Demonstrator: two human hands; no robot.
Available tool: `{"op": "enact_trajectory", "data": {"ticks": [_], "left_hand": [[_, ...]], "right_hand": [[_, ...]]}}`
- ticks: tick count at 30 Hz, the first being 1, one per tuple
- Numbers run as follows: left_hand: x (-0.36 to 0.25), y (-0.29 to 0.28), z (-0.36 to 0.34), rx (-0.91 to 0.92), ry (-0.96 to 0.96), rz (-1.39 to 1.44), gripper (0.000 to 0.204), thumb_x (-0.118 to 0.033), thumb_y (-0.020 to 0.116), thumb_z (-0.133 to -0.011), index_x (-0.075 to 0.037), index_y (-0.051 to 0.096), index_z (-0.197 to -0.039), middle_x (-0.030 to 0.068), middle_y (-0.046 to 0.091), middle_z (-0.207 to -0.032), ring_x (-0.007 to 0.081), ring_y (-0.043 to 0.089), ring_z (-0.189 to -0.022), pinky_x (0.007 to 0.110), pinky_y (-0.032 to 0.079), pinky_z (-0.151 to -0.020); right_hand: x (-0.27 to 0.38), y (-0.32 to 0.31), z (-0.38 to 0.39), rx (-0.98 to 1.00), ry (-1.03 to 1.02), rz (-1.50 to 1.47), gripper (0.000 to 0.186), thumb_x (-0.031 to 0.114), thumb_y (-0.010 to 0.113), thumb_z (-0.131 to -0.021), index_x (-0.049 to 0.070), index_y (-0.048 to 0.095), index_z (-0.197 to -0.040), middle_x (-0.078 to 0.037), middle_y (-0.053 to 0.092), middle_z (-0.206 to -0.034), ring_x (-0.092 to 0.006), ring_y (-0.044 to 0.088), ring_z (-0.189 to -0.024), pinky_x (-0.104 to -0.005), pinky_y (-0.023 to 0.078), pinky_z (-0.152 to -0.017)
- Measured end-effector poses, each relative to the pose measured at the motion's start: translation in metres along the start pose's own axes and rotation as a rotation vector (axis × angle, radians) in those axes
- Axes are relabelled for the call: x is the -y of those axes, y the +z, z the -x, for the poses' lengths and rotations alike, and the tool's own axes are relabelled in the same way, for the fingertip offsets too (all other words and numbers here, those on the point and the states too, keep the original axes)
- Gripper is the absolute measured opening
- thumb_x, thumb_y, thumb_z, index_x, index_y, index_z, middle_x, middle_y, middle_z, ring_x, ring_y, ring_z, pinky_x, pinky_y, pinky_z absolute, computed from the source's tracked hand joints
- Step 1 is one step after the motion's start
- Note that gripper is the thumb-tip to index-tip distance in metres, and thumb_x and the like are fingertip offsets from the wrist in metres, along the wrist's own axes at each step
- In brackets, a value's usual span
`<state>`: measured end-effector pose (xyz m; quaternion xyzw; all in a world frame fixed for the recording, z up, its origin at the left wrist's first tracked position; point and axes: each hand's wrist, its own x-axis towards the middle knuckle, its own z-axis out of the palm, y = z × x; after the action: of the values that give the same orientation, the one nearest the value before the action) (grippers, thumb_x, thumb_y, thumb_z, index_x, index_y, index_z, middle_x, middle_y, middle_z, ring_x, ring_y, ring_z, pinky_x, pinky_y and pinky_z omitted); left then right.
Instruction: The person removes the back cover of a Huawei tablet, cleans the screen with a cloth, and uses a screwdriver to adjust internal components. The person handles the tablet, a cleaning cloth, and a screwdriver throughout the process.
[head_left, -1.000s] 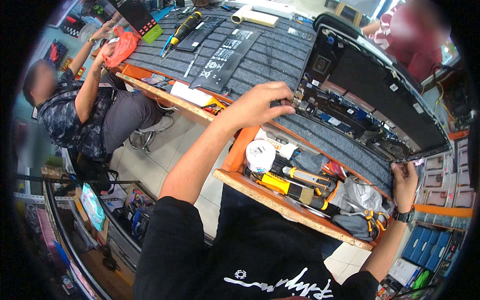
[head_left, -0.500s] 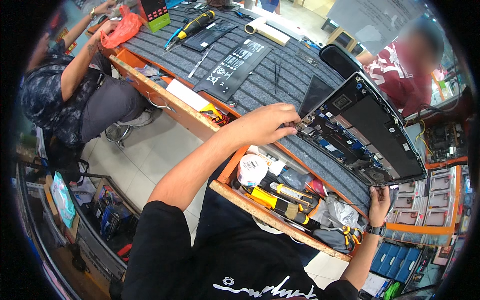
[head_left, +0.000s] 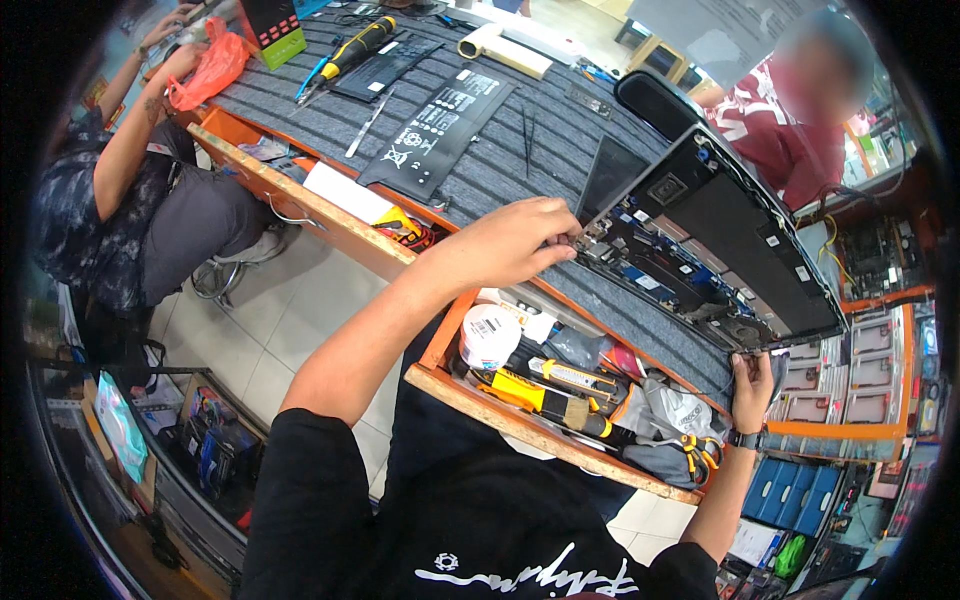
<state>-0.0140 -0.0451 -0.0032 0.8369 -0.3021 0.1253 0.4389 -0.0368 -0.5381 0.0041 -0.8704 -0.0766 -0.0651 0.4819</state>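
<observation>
An opened laptop (head_left: 740,220) stands tilted up at the right of the mat, its circuit boards and inner parts exposed. My left hand (head_left: 530,240) pinches its near left corner between thumb and fingers. At the near right corner, my right hand (head_left: 750,390) grips the edge with its fingertips, the palm partly turned away. Left of the laptop lies a flat black battery (head_left: 440,135) with white print. Thin black tweezers (head_left: 527,140) rest between the battery and the laptop. A dark flat panel (head_left: 610,178) lies partly behind the laptop.
An open drawer (head_left: 560,440) of tools, with a brush (head_left: 575,412), juts out below my forearms. Another open drawer (head_left: 300,200) is further left. On the mat lie a yellow-black screwdriver (head_left: 360,45) and a second battery (head_left: 387,68). People sit left and stand across.
The whole view has shifted, so the bench and laptop appear slightly further left and higher. Both hands keep their hold on the laptop, whose tilt looks about the same.
</observation>
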Motion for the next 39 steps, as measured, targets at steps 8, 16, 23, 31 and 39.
{"op": "enact_trajectory", "data": {"ticks": [8,16,23,31,39], "left_hand": [[0.0,0.0,-0.001,-0.033,0.04,-0.002,0.018,-0.012,0.07,-0.092,0.002,0.06,-0.099,0.0151,0.059,-0.096,0.0347,0.06,-0.094,0.041,0.048,-0.083],[-0.007,-0.001,-0.005,0.014,0.007,-0.01,0.02,-0.01,0.07,-0.092,0.003,0.056,-0.097,0.0144,0.055,-0.092,0.0299,0.058,-0.086,0.039,0.048,-0.079],[-0.012,-0.002,-0.006,0.039,-0.039,-0.054,0.019,-0.006,0.069,-0.09,0.005,0.061,-0.103,0.0153,0.06,-0.098,0.0314,0.058,-0.093,0.037,0.047,-0.084],[-0.015,0.002,-0.009,0.0,-0.04,-0.049,0.017,-0.004,0.07,-0.089,0.006,0.06,-0.098,0.0157,0.058,-0.09,0.0312,0.057,-0.081,0.037,0.047,-0.077],[-0.014,-0.004,-0.009,0.035,-0.073,-0.003,0.021,-0.009,0.075,-0.087,0.005,0.062,-0.095,0.0128,0.062,-0.094,0.0263,0.062,-0.087,0.034,0.049,-0.079]], "right_hand": [[0.002,0.005,0.0,-0.008,-0.014,-0.027,0.023,0.001,0.064,-0.098,0.0,0.06,-0.121,0.0,0.065,-0.103,-0.0064,0.057,-0.091,-0.0219,0.045,-0.084],[-0.001,-0.004,0.0,-0.022,0.056,0.051,0.013,0.005,0.069,-0.096,0.001,0.058,-0.103,-0.001,0.065,-0.092,-0.006,0.058,-0.086,-0.0217,0.046,-0.08],[0.006,0.003,-0.001,-0.005,0.028,-0.043,0.015,-0.003,0.066,-0.095,-0.001,0.061,-0.109,-0.001,0.068,-0.097,-0.0054,0.061,-0.089,-0.0212,0.049,-0.082],[-0.005,-0.001,-0.004,-0.019,-0.011,-0.029,0.014,-0.002,0.068,-0.095,-0.001,0.062,-0.107,0.0,0.066,-0.097,-0.0052,0.061,-0.089,-0.0211,0.049,-0.081],[-0.001,0.0,-0.004,-0.03,-0.006,0.038,0.012,0.002,0.069,-0.095,0.001,0.059,-0.1,0.0,0.063,-0.091,-0.0047,0.057,-0.083,-0.0217,0.047,-0.076]]}}
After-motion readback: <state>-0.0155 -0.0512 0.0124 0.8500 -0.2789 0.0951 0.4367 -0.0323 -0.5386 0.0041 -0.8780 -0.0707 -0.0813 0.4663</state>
